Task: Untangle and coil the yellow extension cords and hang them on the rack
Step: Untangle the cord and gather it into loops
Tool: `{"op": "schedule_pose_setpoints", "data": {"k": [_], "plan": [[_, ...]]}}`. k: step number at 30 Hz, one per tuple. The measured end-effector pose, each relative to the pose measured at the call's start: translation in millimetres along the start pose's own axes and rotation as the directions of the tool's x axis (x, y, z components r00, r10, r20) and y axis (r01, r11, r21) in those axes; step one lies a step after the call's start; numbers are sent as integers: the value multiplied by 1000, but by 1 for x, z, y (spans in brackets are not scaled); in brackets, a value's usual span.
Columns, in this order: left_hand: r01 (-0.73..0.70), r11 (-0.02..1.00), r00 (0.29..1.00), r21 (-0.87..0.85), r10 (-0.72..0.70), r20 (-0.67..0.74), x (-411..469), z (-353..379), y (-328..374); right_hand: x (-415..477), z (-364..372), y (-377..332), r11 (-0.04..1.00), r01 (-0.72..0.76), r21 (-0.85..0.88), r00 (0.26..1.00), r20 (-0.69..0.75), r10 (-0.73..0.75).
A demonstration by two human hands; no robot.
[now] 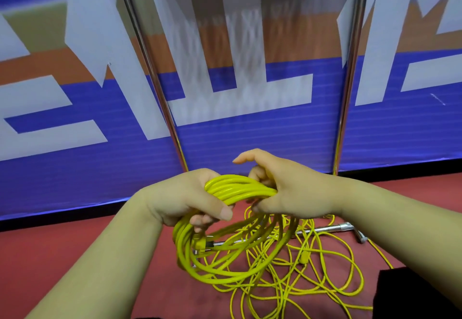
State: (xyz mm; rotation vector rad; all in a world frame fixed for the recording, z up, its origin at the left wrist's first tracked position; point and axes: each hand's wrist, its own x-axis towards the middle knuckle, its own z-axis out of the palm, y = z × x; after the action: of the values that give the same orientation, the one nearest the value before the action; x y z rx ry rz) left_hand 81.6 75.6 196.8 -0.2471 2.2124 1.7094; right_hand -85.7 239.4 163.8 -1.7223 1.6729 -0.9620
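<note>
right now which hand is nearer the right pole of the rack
Right. The right hand grips the coil just left of the foot of the right pole; the left hand grips the coil's other side, farther from that pole.

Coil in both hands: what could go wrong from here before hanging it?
The coil hangs over the loose cords, so its loops may snag them on lifting. Those cords lie across the rack's base bar and could catch there. If the left hand eases its grip, loops may spill.

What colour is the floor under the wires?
Dark red floor, seen in the head view.
</note>
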Motion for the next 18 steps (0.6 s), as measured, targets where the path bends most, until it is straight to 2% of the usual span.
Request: {"op": "schedule_pose_setpoints", "data": {"k": [2, 6, 10, 12, 15, 18], "plan": [[-64, 993, 998, -101, 61, -35, -1, -3, -3, 7, -1, -4, 995, -29, 98, 999, -37, 33], [-139, 985, 967, -103, 113, -228, 1, -3, -3, 11, -11, -4, 977, -52, 208, 994, -78, 70], [-260, 964, 859, 48, 254, -445, 6, 1, -6, 8, -23, -3, 947, -98, 305, 976, -159, 152], [-325, 945, 800, 44, 300, -521, 9, 4, -9, 6, -30, 0, 921, -98, 378, 960, -209, 187], [-378, 925, 764, -29, 294, -575, 13, 8, -14, 6, -34, 0, 846, -47, 531, 932, -282, 229], [-416, 906, 753, -82, 293, -589, 14, 11, -12, 7, -31, -1, 802, -32, 597, 904, -325, 278]]}}
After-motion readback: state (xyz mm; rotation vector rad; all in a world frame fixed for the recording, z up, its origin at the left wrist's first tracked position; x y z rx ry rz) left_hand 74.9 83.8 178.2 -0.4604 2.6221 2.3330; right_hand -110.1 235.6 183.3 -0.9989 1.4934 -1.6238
